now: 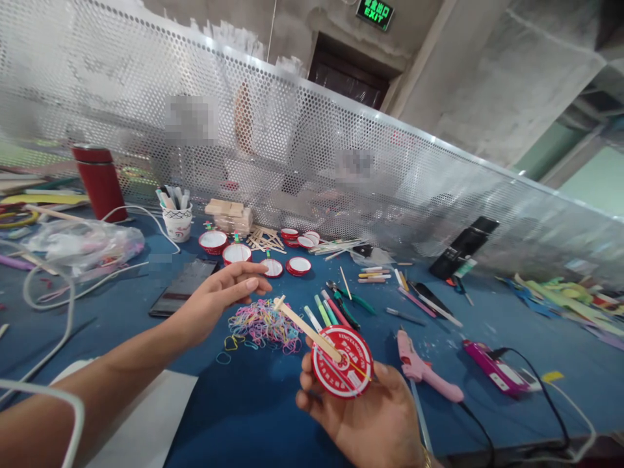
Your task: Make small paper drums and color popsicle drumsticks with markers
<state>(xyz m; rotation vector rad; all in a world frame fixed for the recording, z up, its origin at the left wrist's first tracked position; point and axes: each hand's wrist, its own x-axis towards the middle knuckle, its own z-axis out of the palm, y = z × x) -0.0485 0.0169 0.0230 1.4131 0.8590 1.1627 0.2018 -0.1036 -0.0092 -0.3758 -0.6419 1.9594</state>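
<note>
My right hand (368, 416) grips a round red paper bowl (348, 376) with white print, its printed face toward me. A flat wooden craft stick (309, 330) stands out from the middle of that face, with a short crosspiece at its far tip. My left hand (221, 296) reaches over the table with fingers stretched out, holding nothing. Just beyond its fingertips sits a small red bowl (272, 267) with a white inside. Below the left hand lies a loose pile of colourful rubber bands (266, 325).
Around stand more red bowls (213, 242), wooden sticks (266, 238), a pen cup (176, 221) and a red thermos (100, 185). On the right are a pink glue gun (426, 370), a purple corded device (494, 367) and a black bottle (463, 247). Behind runs a perforated metal screen (302, 130).
</note>
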